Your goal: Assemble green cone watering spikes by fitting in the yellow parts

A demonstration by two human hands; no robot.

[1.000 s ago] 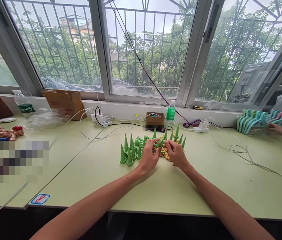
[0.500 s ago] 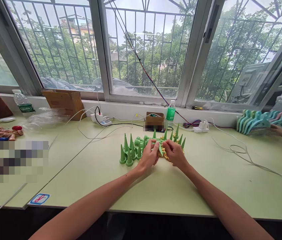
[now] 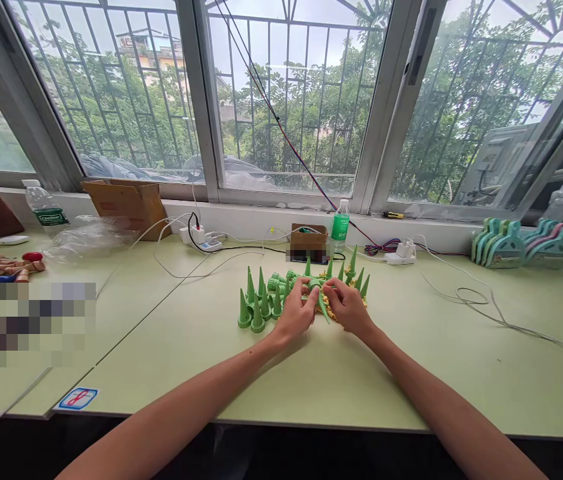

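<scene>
Over the middle of the table, my left hand (image 3: 299, 311) is closed around a green plastic spike (image 3: 324, 310) whose tip points down toward me. My right hand (image 3: 348, 307) meets it from the right, thumb and fingers pinched close to the spike's wide end. Whatever the right fingertips hold is too small to make out. Several green spikes (image 3: 257, 315) stand upright on their wide bases to the left. More green spikes (image 3: 353, 263) stand behind and right of the hands. Small yellow pieces (image 3: 331, 308) lie in a pile under and beside my right hand, partly hidden.
Behind the spikes stand a small cardboard box (image 3: 309, 240) and a green-labelled bottle (image 3: 340, 223). White cables (image 3: 491, 310) run over the right side. Pastel plastic hangers (image 3: 506, 245) stand far right. A larger carton (image 3: 126, 203) and power strip (image 3: 206, 244) are at the back left.
The spike in my left hand has tilted, its tip now reaching lower and further right. At the far right, another person's hand has left the hangers and gone out of view.
</scene>
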